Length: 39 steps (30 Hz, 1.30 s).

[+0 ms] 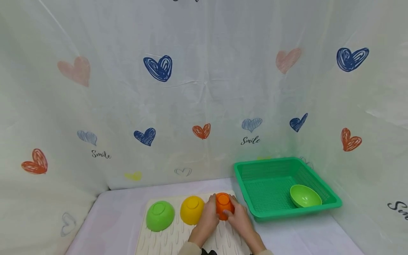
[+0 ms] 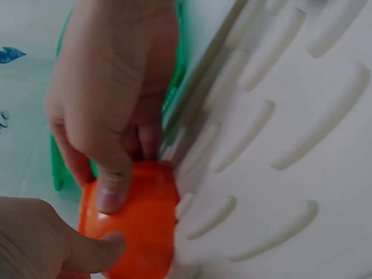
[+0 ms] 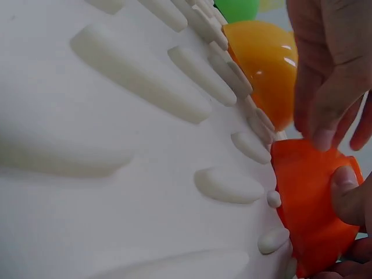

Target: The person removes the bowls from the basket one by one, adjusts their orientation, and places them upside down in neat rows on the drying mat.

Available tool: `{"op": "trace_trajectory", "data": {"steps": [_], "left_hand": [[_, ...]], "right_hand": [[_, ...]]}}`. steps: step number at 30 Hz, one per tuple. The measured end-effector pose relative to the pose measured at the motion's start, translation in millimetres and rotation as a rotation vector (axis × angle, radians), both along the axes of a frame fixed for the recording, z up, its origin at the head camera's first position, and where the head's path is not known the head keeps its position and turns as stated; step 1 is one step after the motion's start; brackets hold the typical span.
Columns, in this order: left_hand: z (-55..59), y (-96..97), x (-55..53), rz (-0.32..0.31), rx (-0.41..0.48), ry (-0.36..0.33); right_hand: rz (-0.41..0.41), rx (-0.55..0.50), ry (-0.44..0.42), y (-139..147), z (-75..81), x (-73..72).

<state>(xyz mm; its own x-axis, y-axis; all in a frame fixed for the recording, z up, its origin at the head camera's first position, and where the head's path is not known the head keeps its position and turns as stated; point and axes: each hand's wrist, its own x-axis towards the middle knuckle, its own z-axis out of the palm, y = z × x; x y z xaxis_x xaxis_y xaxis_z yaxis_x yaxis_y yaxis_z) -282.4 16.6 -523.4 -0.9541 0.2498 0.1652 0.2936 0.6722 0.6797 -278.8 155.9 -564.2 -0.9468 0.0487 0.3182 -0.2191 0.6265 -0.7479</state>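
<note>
Orange bowl (image 1: 224, 202) sits upside down, smack between them — left hand (image 1: 208, 214) and right hand (image 1: 239, 217) each gripping a side.

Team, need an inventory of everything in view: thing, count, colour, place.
Cloth-covered table: 1, white, below everything
Ridged rectangular mat: 1, cream, on table
Rectangular plastic basket: 1, green, right of mat
Round green bowl: 1, green, upside down, mat's left
Round yellow bowl: 1, yellow, upside down, mat's middle
Round orange bowl: 1, orange, upside down, mat's right
Round light-green bowl: 1, light green, in basket
Heart-printed backdrop: count unclear, white, behind table
Sleeves: 2, beige, bottom edge
Left hand: 1, bare, holding orange bowl
Right hand: 1, bare, likewise
</note>
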Motion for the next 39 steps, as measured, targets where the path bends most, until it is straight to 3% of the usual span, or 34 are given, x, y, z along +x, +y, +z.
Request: {"op": "trace_trajectory", "data": {"steps": [3,10,16,21,25,30,34,39], "left_hand": [[14.1,-10.1,3.6,-0.011,0.026,0.055],[53.9,-54.4,14.1,0.004,0.215,0.284],[75.3,-109.0,18.8,0.092,0.301,0.452],[85.3,-161.9,15.9,0.188,0.254,0.495],[78.0,-204.4,10.3,0.289,0.205,0.426],[49.8,-245.1,2.9,0.436,0.130,0.252],[23.3,-259.1,0.1,0.449,0.047,0.105],[-3.5,-262.5,-0.3,0.431,-0.060,-0.106]], "right_hand": [[0.003,-0.004,-0.024,-0.8,-0.2,1.6],[0.012,-0.023,-0.054,-3.0,1.6,3.1],[0.001,-0.007,-0.046,-4.4,2.2,5.3],[-0.003,-0.005,-0.041,-5.5,0.9,5.9],[-0.015,-0.010,-0.038,-7.0,0.5,6.7],[-0.007,-0.013,-0.057,-6.3,-0.3,6.3],[-0.019,-0.015,-0.047,-5.0,-0.1,6.6],[0.000,-0.021,-0.043,-5.4,-1.9,5.0]]}}
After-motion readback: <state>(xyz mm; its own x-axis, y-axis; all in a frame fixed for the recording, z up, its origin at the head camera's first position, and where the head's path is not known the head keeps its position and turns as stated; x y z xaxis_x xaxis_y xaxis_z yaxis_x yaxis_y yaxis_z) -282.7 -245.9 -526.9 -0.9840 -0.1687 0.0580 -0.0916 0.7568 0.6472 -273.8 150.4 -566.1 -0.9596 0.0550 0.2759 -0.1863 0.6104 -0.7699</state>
